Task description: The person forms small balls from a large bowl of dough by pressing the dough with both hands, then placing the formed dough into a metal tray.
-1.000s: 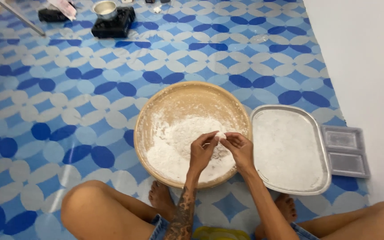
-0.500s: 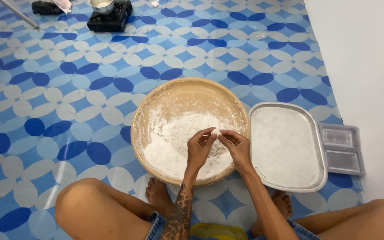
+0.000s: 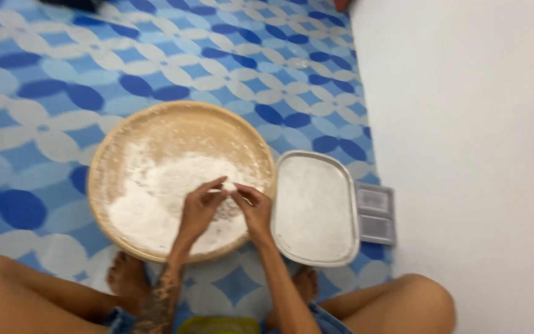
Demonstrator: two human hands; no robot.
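Both hands, left hand (image 3: 198,207) and right hand (image 3: 256,210), meet at frame centre over the floury round tray (image 3: 156,124), fingers (image 3: 217,184) pinched closed on a small white dough lump (image 3: 230,186), so crumbs drop into the flour (image 3: 156,204).

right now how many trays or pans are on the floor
3: a round tan tray of white flour under both hands, a floured metal tray right of it, a small grey divided tray by the wall.
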